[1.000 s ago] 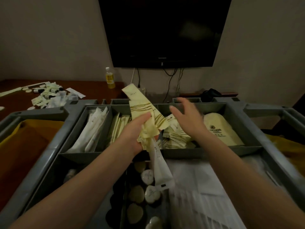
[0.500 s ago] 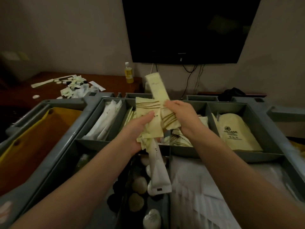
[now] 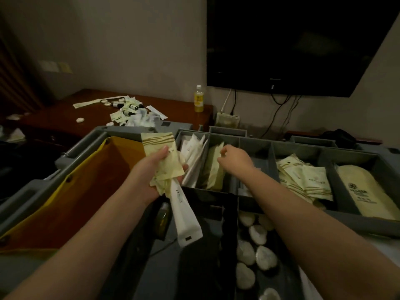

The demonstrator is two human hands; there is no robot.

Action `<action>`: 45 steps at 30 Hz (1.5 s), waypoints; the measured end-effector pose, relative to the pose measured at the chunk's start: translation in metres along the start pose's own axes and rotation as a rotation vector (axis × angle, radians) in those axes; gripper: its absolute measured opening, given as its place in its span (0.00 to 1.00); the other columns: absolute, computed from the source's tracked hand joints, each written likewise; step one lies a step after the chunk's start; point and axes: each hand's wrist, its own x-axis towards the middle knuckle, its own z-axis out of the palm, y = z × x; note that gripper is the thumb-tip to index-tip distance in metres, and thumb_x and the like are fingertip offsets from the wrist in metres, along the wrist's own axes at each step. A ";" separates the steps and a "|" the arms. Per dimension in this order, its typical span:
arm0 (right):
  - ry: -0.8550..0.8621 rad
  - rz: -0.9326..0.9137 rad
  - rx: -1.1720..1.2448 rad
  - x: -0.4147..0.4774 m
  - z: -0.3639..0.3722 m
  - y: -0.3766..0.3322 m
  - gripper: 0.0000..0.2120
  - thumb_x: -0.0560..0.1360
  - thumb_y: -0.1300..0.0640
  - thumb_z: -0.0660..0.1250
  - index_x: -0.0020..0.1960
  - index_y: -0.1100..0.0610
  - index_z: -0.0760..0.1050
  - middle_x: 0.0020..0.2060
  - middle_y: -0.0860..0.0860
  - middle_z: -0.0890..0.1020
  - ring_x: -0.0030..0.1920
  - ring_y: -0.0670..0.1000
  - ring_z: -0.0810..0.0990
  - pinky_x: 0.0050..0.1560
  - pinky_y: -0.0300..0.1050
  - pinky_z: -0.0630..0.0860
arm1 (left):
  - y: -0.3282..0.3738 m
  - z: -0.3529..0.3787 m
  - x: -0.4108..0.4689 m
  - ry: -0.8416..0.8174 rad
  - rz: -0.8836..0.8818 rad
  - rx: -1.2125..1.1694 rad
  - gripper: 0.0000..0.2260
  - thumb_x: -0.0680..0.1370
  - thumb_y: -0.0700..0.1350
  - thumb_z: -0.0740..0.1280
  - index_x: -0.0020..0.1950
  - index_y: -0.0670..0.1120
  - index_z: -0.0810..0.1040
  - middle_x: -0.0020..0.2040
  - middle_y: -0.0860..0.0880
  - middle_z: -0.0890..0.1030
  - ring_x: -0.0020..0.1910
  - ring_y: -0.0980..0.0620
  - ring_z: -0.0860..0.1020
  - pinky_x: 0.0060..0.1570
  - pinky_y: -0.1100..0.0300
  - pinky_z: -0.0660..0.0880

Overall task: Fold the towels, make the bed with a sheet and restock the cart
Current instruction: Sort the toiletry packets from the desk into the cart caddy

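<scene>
My left hand (image 3: 154, 172) grips a bundle of pale yellow amenity packets (image 3: 161, 150) above the grey cart tray (image 3: 255, 146). A long white sachet (image 3: 185, 215) hangs down from the same bundle. My right hand (image 3: 234, 160) reaches into the tray's second compartment, its fingers curled on a yellow packet (image 3: 213, 169) standing there. White sachets (image 3: 192, 154) fill the compartment to the left. More yellow packets (image 3: 303, 176) lie in a compartment to the right, and a large yellow bag (image 3: 361, 191) lies in the far right one.
A yellow-lined bin (image 3: 86, 191) sits at the cart's left. Round wrapped soaps (image 3: 257, 245) lie in the lower tray. Behind, a wooden desk (image 3: 54, 118) holds scattered amenities (image 3: 129, 111) and a yellow bottle (image 3: 199, 99). A television (image 3: 292, 44) hangs on the wall with cables below.
My right hand took a yellow packet from the bundle and moved it down into the second compartment. The view swung left, so the cart now sits further right.
</scene>
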 end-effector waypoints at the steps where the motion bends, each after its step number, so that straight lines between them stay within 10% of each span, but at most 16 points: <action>1: 0.026 -0.024 -0.081 -0.002 0.002 -0.003 0.15 0.79 0.55 0.60 0.65 0.54 0.71 0.56 0.54 0.77 0.52 0.53 0.77 0.45 0.46 0.75 | 0.000 -0.004 0.003 -0.014 -0.017 -0.012 0.09 0.79 0.46 0.63 0.56 0.44 0.76 0.49 0.42 0.82 0.40 0.44 0.83 0.39 0.52 0.78; 7: -0.019 -0.069 0.544 -0.050 -0.002 -0.045 0.13 0.79 0.47 0.61 0.56 0.53 0.77 0.44 0.47 0.79 0.44 0.47 0.77 0.41 0.40 0.74 | -0.007 0.002 0.020 -0.128 -0.134 -0.040 0.12 0.80 0.46 0.62 0.62 0.44 0.75 0.51 0.42 0.82 0.45 0.44 0.81 0.41 0.51 0.78; 12: -0.023 -0.073 0.457 -0.071 -0.007 -0.048 0.24 0.74 0.42 0.67 0.64 0.53 0.68 0.52 0.46 0.75 0.47 0.45 0.77 0.39 0.39 0.76 | -0.018 0.030 0.031 -0.227 -0.196 -0.012 0.12 0.80 0.47 0.62 0.59 0.44 0.77 0.43 0.44 0.83 0.38 0.47 0.82 0.34 0.56 0.78; 25: 0.051 -0.002 0.694 -0.075 -0.051 0.010 0.05 0.73 0.56 0.72 0.41 0.50 0.77 0.37 0.46 0.81 0.38 0.44 0.80 0.32 0.36 0.77 | -0.048 0.099 0.032 -0.459 -0.241 0.121 0.14 0.80 0.54 0.60 0.52 0.46 0.80 0.43 0.44 0.84 0.39 0.47 0.82 0.39 0.54 0.79; 37: 0.422 0.268 1.296 -0.060 -0.085 0.075 0.09 0.79 0.57 0.64 0.58 0.58 0.76 0.45 0.51 0.81 0.46 0.50 0.80 0.46 0.45 0.78 | -0.069 0.139 0.023 -0.371 -0.318 0.011 0.09 0.77 0.44 0.64 0.53 0.40 0.79 0.47 0.39 0.81 0.42 0.42 0.80 0.42 0.54 0.78; 45: 0.252 0.438 0.305 -0.052 -0.080 0.165 0.30 0.77 0.57 0.66 0.74 0.61 0.57 0.70 0.60 0.67 0.69 0.59 0.68 0.67 0.51 0.67 | -0.079 0.141 0.026 -0.329 -0.318 -0.038 0.11 0.79 0.43 0.60 0.57 0.41 0.77 0.57 0.37 0.77 0.47 0.40 0.79 0.45 0.50 0.74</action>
